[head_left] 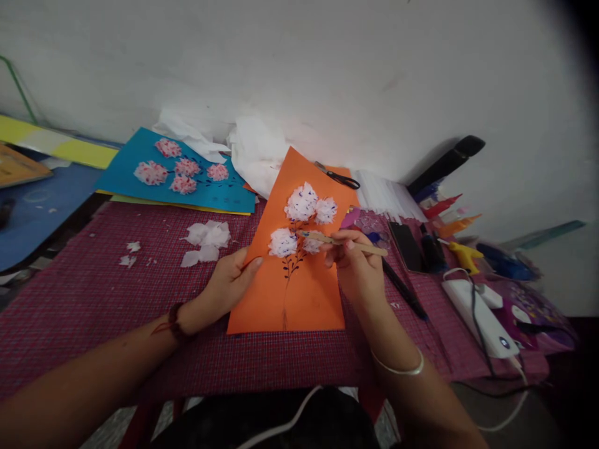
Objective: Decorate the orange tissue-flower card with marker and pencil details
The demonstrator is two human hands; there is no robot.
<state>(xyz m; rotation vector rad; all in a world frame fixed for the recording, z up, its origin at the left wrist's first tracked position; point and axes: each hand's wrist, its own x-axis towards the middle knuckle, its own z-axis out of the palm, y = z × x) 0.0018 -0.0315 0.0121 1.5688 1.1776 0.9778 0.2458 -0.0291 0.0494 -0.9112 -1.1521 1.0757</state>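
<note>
An orange paper sheet (299,287) lies on the red checked tablecloth (93,299), with several fluffy white tissue flowers (303,203) stuck above a drawn dark stem. My left hand (229,282) rests on the sheet's left edge, fingers curled and thumb on the paper, holding it down. My right hand (356,265) pinches a thin wooden stick (346,243), whose tip touches a white flower near the sheet's middle.
A blue sheet (187,187) with pink tissue flowers lies at the back left. White tissue scraps (206,240) sit left of the orange sheet. Scissors (337,177), a black phone (406,246), a yellow glue gun (465,254), a white power bank (482,318) with cable and glue bottles crowd the right.
</note>
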